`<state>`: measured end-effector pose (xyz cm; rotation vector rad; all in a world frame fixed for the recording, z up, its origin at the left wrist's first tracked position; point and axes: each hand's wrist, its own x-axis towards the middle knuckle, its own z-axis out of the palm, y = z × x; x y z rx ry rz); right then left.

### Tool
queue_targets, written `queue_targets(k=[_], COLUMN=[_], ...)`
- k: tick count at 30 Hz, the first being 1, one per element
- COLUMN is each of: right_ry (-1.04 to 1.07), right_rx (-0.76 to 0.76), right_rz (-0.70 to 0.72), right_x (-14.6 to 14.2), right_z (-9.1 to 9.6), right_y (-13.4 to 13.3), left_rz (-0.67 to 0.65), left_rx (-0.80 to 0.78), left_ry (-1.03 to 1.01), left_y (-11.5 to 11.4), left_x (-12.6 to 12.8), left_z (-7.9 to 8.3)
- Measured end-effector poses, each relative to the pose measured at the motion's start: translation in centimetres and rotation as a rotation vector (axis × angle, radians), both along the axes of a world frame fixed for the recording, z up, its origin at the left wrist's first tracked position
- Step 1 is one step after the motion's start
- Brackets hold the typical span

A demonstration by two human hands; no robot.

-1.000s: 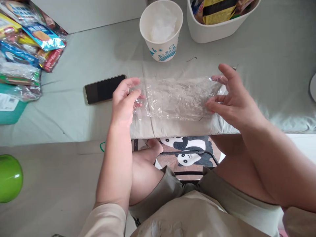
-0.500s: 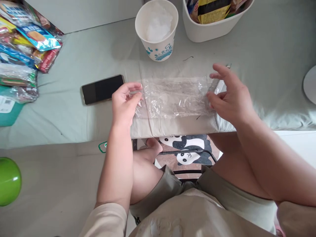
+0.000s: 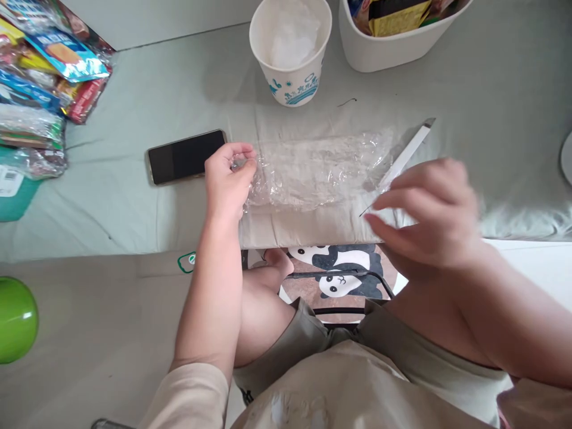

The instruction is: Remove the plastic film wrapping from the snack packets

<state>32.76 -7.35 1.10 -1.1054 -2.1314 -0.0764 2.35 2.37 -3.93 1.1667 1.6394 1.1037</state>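
Note:
A crinkled sheet of clear plastic film (image 3: 319, 170) lies flat on the cloth-covered table (image 3: 179, 107) near its front edge. My left hand (image 3: 230, 182) pinches the film's left end, fingers closed on it. My right hand (image 3: 424, 217) hovers blurred above the film's right end and the table edge, fingers stretched and apart, holding nothing I can make out. A slim white utility knife (image 3: 409, 152) lies at an angle just beyond the right hand, beside the film.
A paper cup (image 3: 290, 50) with crumpled plastic inside stands behind the film. A white tub (image 3: 397, 44) of snack packets is at back right. A dark phone (image 3: 186, 156) lies left of my hand. Snack packets (image 3: 44, 77) pile at far left. A green ball (image 3: 15, 319) sits low left.
My right hand has let go of the film's right end and pulled back toward me, uncovering the white knife. The left hand keeps its pinch on the left end.

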Motion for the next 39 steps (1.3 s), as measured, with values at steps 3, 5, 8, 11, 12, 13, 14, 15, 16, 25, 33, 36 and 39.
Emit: queue_targets(k=[3, 5, 8, 11, 12, 13, 14, 15, 16, 25, 33, 36, 39], right_ry=[-0.198, -0.207, -0.228, -0.28, -0.292, -0.305, -0.31, -0.313, -0.314, -0.31, -0.25, -0.305, -0.284], right_rx=[-0.093, -0.09, -0.073, -0.132, -0.161, -0.195, -0.215, -0.224, -0.225, -0.234, -0.236, -0.33, -0.286], right_rz=[-0.029, -0.127, -0.199, -0.214, -0.221, -0.223, -0.227, -0.228, -0.229, -0.069, -0.209, -0.226, -0.268], right_x=[-1.4, -1.5, -1.2, -1.6, -1.9, -2.3, -2.7, -3.1, -3.5, -2.4, -0.8, -0.6, -0.4], right_z=[-1.5, -2.4, -2.9, -2.9, -2.8, -2.7, -2.7, -2.7, -2.7, -3.1, -1.4, -1.6, -2.5], right_y=[-0.7, -0.7, -0.5, -0.4, -0.4, -0.4, -0.3, -0.3, -0.2, -1.2, 0.0, 0.4, 1.0], left_rz=[0.011, 0.021, 0.048, 0.063, 0.062, 0.061, 0.061, 0.062, 0.063, 0.05, 0.049, 0.059, 0.055], left_rx=[-0.018, -0.03, -0.054, -0.06, -0.06, -0.06, -0.058, -0.054, -0.045, 0.065, 0.008, -0.01, -0.008], left_ry=[-0.003, 0.005, 0.03, 0.039, 0.044, 0.051, 0.061, 0.073, 0.087, 0.169, 0.192, 0.183, 0.174], left_y=[0.0, -0.1, -0.4, -0.5, -0.4, -0.4, -0.4, -0.3, -0.3, -0.2, -0.5, -0.7, -0.6], left_x=[0.3, 0.5, 0.9, 1.2, 1.2, 1.2, 1.2, 1.1, 1.1, 0.3, -0.1, 0.0, 0.0], left_z=[0.3, 0.8, 1.6, 1.9, 1.9, 1.9, 1.8, 1.7, 1.6, 0.4, 1.0, 1.2, 1.3])
